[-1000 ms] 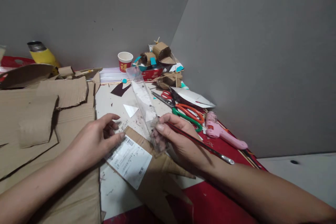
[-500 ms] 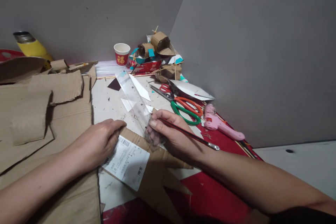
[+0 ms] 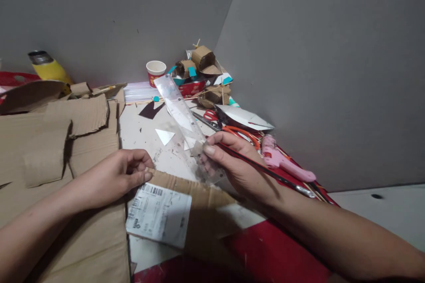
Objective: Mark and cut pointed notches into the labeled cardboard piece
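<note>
Thumb and fingers of my left hand (image 3: 131,170) pinch the upper left corner of a brown corrugated cardboard piece (image 3: 206,196). A white printed label (image 3: 162,214) with a barcode is stuck on that piece. In my right hand (image 3: 235,159) are a clear plastic ruler (image 3: 181,108) and a dark red-and-black pencil (image 3: 265,169). The ruler slants up and away to the left, above the table. The pencil lies back across the hand, its silver end near the wrist. My right fingers partly hide the ruler's near end.
Large cardboard sheets (image 3: 91,150) cover the left. White paper scraps (image 3: 165,136) lie beyond the hands. Scissors with orange handles (image 3: 244,135) and a pink glue gun (image 3: 285,163) sit at right. A paper cup (image 3: 156,70), cardboard models (image 3: 202,59) and a yellow bottle (image 3: 51,70) stand along the wall.
My right hand has lifted the ruler and pencil and moved slightly right. My left hand has shifted from pressing on the cardboard to pinching its corner. The cardboard piece has turned a little.
</note>
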`<move>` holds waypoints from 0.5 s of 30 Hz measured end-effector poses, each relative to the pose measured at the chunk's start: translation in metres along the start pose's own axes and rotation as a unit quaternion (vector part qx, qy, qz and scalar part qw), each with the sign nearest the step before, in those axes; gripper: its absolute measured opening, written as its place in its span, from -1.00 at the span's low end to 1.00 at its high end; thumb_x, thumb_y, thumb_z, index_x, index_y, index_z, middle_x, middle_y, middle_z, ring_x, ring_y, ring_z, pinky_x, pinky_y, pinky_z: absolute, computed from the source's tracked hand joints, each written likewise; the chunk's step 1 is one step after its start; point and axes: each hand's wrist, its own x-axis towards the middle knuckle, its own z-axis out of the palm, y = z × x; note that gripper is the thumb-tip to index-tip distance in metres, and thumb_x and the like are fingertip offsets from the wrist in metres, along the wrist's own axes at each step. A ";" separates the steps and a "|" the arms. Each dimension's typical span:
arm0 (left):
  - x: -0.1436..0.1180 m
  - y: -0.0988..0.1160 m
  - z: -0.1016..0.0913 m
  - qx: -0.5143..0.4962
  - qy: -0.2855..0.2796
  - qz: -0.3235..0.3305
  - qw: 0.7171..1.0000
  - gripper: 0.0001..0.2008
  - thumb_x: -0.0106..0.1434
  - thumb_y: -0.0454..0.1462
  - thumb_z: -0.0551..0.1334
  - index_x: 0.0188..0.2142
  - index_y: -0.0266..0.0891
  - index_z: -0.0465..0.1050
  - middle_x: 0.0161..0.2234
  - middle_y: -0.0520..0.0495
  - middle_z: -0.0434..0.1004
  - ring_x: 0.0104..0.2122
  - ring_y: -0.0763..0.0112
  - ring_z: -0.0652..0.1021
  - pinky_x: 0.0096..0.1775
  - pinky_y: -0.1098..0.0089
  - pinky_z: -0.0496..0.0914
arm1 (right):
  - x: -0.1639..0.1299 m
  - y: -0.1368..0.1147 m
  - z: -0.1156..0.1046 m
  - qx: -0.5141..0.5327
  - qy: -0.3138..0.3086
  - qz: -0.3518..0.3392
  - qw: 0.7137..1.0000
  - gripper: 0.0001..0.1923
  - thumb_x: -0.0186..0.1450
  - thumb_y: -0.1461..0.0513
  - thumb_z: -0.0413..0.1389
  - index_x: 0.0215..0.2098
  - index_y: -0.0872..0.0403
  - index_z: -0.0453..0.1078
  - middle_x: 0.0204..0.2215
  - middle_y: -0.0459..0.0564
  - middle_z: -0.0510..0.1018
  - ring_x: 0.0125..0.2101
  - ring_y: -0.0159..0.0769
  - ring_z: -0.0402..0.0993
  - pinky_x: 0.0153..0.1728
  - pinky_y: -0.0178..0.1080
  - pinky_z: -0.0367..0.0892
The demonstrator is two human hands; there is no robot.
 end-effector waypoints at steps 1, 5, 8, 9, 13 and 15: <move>0.000 0.000 -0.003 -0.049 0.006 -0.012 0.999 -0.71 0.25 -0.03 0.23 -0.33 -0.21 0.36 -0.55 0.12 0.36 -0.55 0.49 0.35 -0.49 0.46 0.23 | 0.001 -0.003 -0.001 -0.003 0.006 -0.005 1.000 -0.83 0.24 0.19 0.30 -0.35 0.06 0.41 -0.54 -0.16 0.58 -0.59 -0.50 0.46 -0.60 -0.49 0.37; -0.001 -0.004 -0.010 -0.175 0.036 -0.052 0.982 -0.64 0.13 -0.01 0.35 -0.31 -0.21 0.34 -0.62 0.12 0.45 -0.62 0.53 0.40 -0.49 0.48 0.29 | 0.002 -0.017 -0.007 -0.030 0.037 -0.045 0.998 -0.81 0.22 0.16 0.33 -0.35 0.03 0.41 -0.56 -0.18 0.56 -0.61 -0.48 0.46 -0.60 -0.47 0.39; 0.000 -0.008 -0.004 -0.195 0.003 -0.078 0.978 -0.64 0.13 -0.01 0.35 -0.33 -0.22 0.33 -0.57 0.01 0.55 -0.56 0.44 0.50 -0.42 0.41 0.39 | 0.002 -0.025 -0.010 -0.057 0.051 -0.080 0.994 -0.79 0.19 0.13 0.34 -0.37 0.03 0.42 -0.58 -0.19 0.54 -0.64 -0.47 0.44 -0.63 -0.45 0.38; 0.001 -0.009 -0.001 -0.178 -0.009 -0.083 0.980 -0.65 0.14 -0.01 0.33 -0.35 -0.22 0.33 -0.56 -0.01 0.55 -0.54 0.42 0.52 -0.41 0.40 0.39 | 0.002 -0.027 -0.010 -0.065 0.050 -0.087 0.993 -0.79 0.19 0.13 0.34 -0.37 0.02 0.43 -0.59 -0.19 0.53 -0.64 -0.47 0.43 -0.63 -0.45 0.38; 0.000 -0.005 0.007 0.007 0.024 -0.046 0.999 -0.71 0.27 -0.06 0.17 -0.45 -0.21 0.37 -0.58 0.03 0.47 -0.55 0.40 0.48 -0.50 0.42 0.30 | 0.000 -0.027 -0.010 -0.105 0.022 -0.058 0.993 -0.80 0.22 0.10 0.31 -0.35 0.04 0.45 -0.58 -0.17 0.54 -0.62 -0.46 0.44 -0.61 -0.43 0.38; -0.006 0.001 0.008 0.120 0.131 0.002 0.984 -0.72 0.30 -0.11 0.12 -0.47 -0.19 0.39 -0.58 0.04 0.46 -0.56 0.39 0.45 -0.51 0.40 0.29 | -0.001 -0.025 -0.009 -0.121 0.000 -0.025 0.992 -0.77 0.22 0.08 0.31 -0.37 0.06 0.44 -0.58 -0.16 0.53 -0.63 -0.46 0.42 -0.61 -0.42 0.36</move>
